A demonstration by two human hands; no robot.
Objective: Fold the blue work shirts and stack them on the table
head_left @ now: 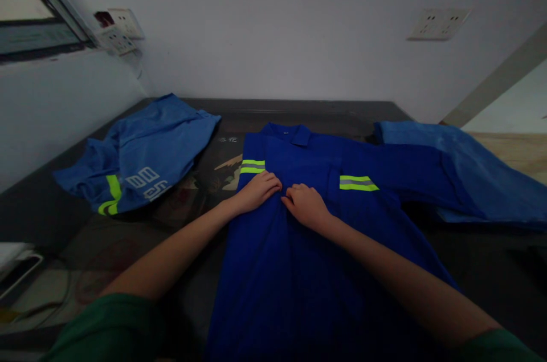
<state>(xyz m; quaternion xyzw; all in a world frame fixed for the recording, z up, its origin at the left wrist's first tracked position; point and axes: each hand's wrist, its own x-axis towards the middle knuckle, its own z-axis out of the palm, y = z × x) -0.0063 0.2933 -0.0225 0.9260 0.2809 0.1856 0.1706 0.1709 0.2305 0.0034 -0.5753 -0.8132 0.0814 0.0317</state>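
A dark blue work jacket (325, 248) with a collar and yellow-grey reflective strips lies front side up on the dark table. Its sleeve on the right is stretched outward; the sleeve on the left does not show. My left hand (258, 191) is closed, its bent fingers at the front edge of the jacket just below chest height. My right hand (308, 206) faces it a short gap away, fingers curled and pinching the same front part. The cloth between the fingertips is mostly hidden.
A lighter blue garment (158, 139) with white print and yellow strips lies crumpled at the left. Another light blue garment (491, 179) lies at the right, partly under the sleeve. A white device (19, 268) with cables sits at the lower left. Wall sockets (438, 24) are above the table (342, 106).
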